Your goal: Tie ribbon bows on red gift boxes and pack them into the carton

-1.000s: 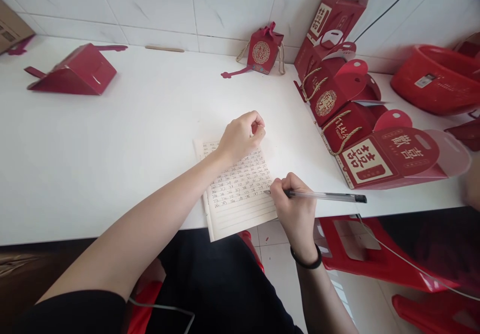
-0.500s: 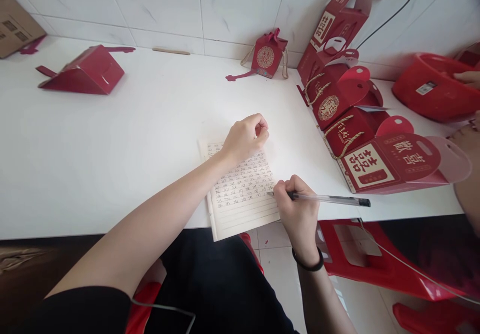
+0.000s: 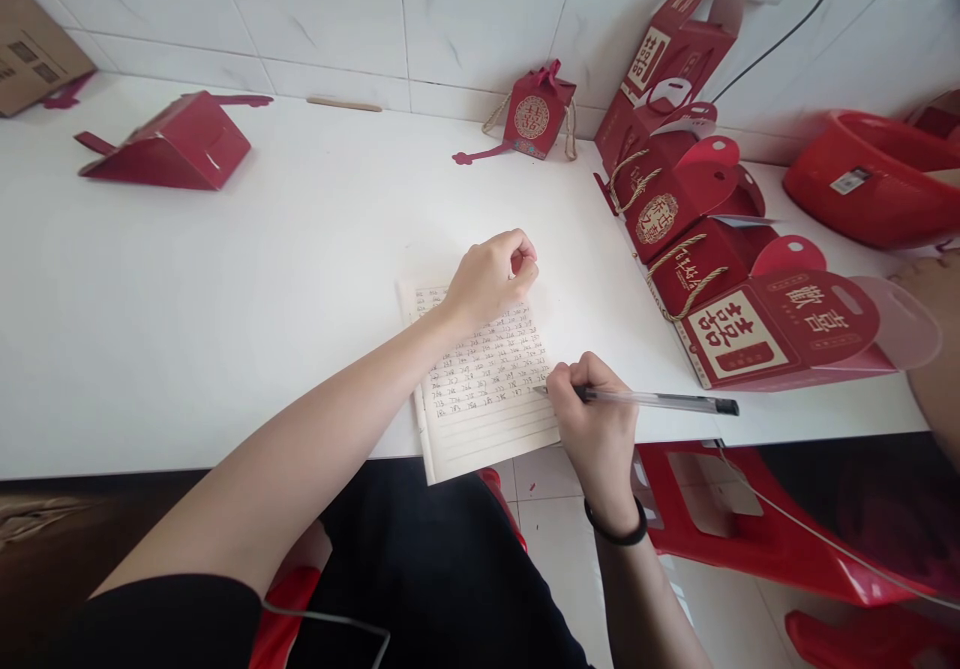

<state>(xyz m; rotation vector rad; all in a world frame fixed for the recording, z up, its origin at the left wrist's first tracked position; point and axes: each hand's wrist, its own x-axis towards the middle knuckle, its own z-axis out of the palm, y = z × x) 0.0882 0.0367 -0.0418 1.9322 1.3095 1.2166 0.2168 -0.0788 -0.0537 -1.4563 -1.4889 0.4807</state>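
Observation:
A notebook (image 3: 487, 436) lies at the table's front edge, its open page filled with rows of small handwritten numbers above several bare ruled lines. My right hand (image 3: 596, 429) grips a pen (image 3: 660, 400) with a clear barrel and black cap end. Its tip touches the page near the right end of the lowest written row. My left hand (image 3: 491, 274) rests over the top of the page with fingers curled in a loose fist. Whether anything is inside that fist is hidden. My left forearm crosses the page's left side.
Several red gift boxes (image 3: 780, 329) line the right side. A small red box (image 3: 538, 114) stands by the wall, another red box (image 3: 176, 144) lies at left. A red basin (image 3: 847, 184) sits far right, near another person's arm (image 3: 926, 289). A red stool (image 3: 720, 499) stands below.
My right hand and pen have barely shifted; a little more writing shows by the pen tip. At far right, the other person's hand has left the basin's rim. My left hand stays put.

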